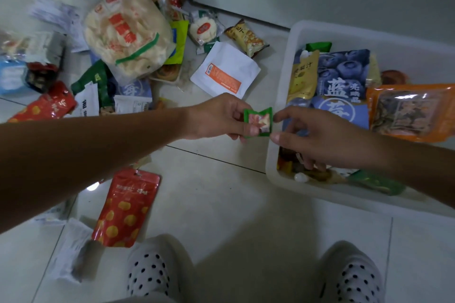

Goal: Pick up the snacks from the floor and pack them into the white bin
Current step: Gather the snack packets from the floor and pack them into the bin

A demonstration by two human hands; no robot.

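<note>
Hands meet: left hand [216,118] pinches green packet [259,122], right hand [320,135] pinches its other edge.

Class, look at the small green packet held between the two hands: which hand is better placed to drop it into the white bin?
Right. The right hand hangs over the white bin, thumb and forefinger at the small green packet's right edge. The left hand, gripping it, is over the floor.
</note>
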